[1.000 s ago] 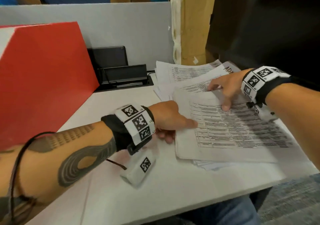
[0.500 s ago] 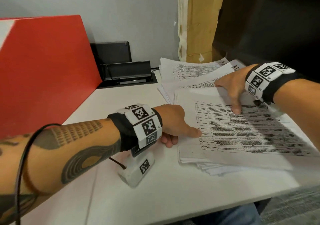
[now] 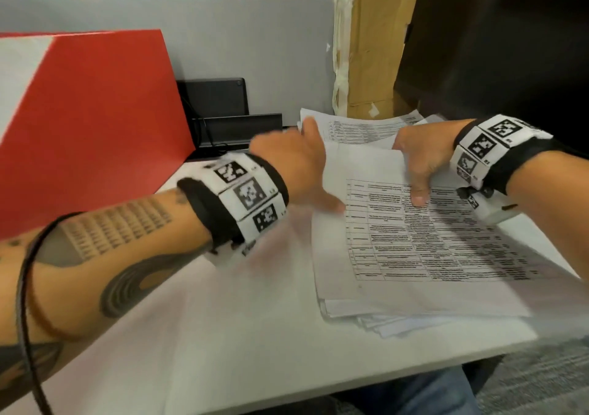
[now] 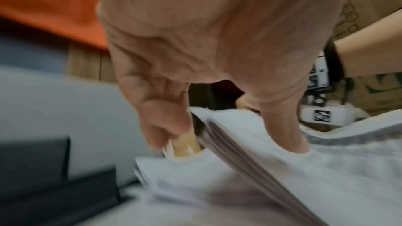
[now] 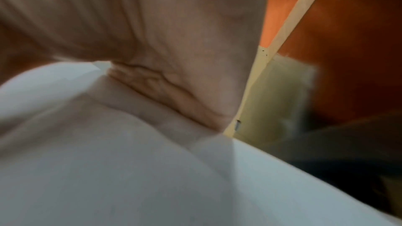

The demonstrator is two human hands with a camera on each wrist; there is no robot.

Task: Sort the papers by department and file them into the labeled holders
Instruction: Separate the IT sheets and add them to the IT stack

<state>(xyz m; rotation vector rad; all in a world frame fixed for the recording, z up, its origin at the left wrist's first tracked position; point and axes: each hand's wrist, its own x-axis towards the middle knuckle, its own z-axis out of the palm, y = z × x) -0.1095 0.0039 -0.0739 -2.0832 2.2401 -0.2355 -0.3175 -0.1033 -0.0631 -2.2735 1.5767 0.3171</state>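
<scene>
A stack of printed table sheets (image 3: 414, 255) lies on the white desk (image 3: 239, 335), right of centre. My left hand (image 3: 302, 159) holds its far left corner: in the left wrist view the thumb (image 4: 289, 140) lies on top, the fingers (image 4: 165, 131) curl under the raised edge of the stack (image 4: 250, 152). My right hand (image 3: 414, 172) grips the far edge, thumb pressed on the top sheet. A second pile of papers (image 3: 360, 129) lies behind. A red holder (image 3: 89, 127) stands at the left. The right wrist view is blurred, showing only palm and paper.
A black device with a cable (image 3: 223, 118) sits against the grey partition (image 3: 223, 38) between the red holder and the papers. A taped cardboard box (image 3: 373, 47) stands behind the papers. The desk's front edge runs near my lap.
My left hand has moved from the stack's near left edge up to its far left corner and taken hold. My right hand has shifted to the far edge, which is now raised.
</scene>
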